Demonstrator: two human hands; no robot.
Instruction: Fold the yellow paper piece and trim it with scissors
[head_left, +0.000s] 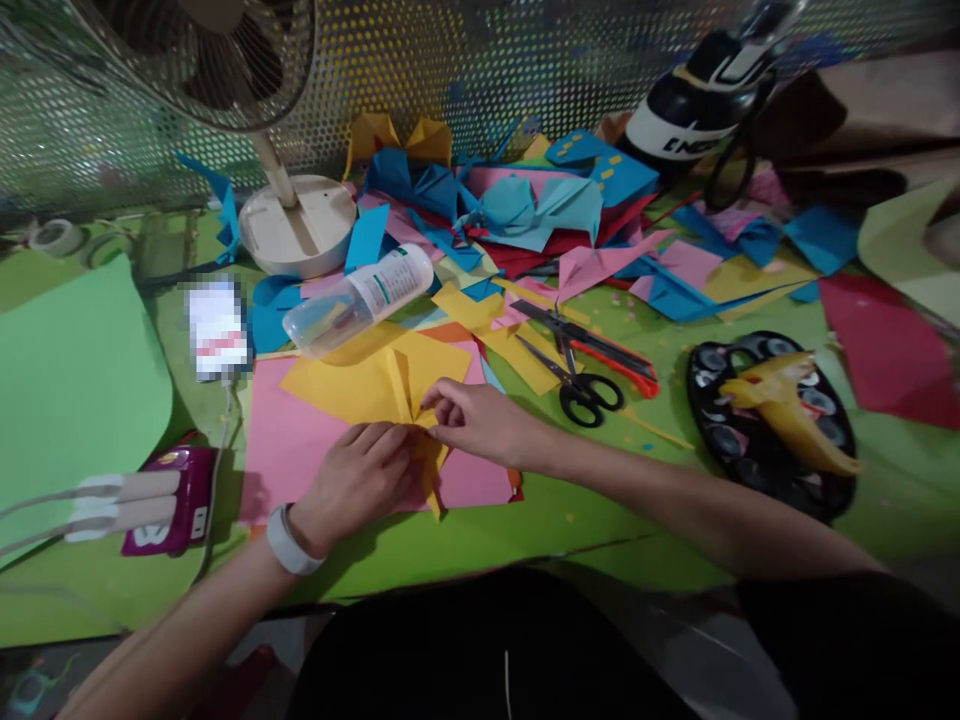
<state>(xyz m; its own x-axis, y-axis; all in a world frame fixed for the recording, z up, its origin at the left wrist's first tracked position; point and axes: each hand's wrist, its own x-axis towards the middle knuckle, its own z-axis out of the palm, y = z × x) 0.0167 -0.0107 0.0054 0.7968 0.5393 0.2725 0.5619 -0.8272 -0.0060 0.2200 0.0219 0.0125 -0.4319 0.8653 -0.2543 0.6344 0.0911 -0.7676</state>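
A yellow paper sheet, partly folded, lies on a pink sheet in the middle of the green table. My left hand presses down on the yellow paper's lower folded part. My right hand pinches a fold of the same yellow paper with thumb and fingers, just right of the left hand. Both hands touch the paper and almost meet at the crease.
Black-handled scissors and a red-handled cutter lie right of my hands. A clear bottle lies behind the paper. A fan base, a paint palette, a power strip and piles of coloured paper surround them.
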